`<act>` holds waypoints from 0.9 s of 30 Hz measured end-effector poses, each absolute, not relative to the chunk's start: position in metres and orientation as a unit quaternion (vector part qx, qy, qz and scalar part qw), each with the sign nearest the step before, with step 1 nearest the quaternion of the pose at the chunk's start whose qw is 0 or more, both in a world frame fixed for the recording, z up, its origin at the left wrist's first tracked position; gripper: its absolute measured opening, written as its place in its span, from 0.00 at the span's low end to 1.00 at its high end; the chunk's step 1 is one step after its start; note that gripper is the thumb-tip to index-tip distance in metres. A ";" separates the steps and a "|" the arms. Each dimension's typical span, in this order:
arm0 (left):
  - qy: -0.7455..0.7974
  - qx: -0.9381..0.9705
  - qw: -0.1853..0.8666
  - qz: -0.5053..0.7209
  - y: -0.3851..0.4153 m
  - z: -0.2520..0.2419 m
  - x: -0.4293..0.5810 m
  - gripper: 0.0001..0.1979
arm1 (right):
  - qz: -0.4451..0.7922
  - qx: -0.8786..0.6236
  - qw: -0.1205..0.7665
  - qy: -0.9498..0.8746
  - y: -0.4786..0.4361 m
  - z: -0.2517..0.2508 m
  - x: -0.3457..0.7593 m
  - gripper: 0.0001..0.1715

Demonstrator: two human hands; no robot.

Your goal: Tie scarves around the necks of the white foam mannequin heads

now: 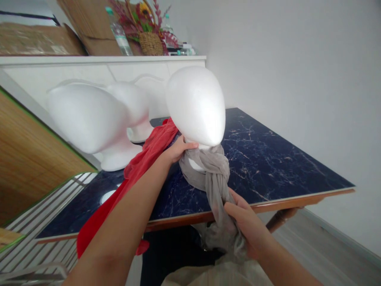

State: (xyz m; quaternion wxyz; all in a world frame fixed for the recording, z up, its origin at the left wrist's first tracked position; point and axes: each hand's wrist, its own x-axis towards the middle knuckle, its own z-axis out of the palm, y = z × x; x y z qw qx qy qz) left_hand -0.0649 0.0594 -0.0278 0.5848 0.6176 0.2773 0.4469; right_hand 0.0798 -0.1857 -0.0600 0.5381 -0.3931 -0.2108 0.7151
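Observation:
A white foam mannequin head point(195, 105) stands near the front of a dark blue marble table point(268, 159). A grey scarf point(212, 176) is knotted around its neck, and the ends hang over the table edge. My left hand point(180, 149) grips the scarf at the neck, just under the chin side. My right hand point(245, 224) holds the hanging tail below the knot. A red scarf point(139, 167) lies across the table under my left forearm and drapes over the front edge.
Two more white foam heads point(89, 119) point(135, 107) stand at the back left of the table. A white cabinet point(104, 67) behind holds cardboard, a water bottle point(119, 33) and a flower basket point(150, 41). A metal rack point(44, 230) is at the left.

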 end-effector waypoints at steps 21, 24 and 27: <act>0.282 0.748 0.514 0.312 0.076 0.000 -0.086 0.40 | 0.900 -0.130 0.371 -0.188 -0.221 -0.077 0.082 0.27; 0.279 0.749 0.515 0.311 0.076 0.000 -0.086 0.39 | 0.899 -0.129 0.353 -0.225 -0.223 -0.093 0.076 0.27; 0.282 0.738 0.535 0.301 0.077 -0.001 -0.086 0.38 | 0.889 -0.216 0.324 -0.240 -0.223 -0.116 0.068 0.25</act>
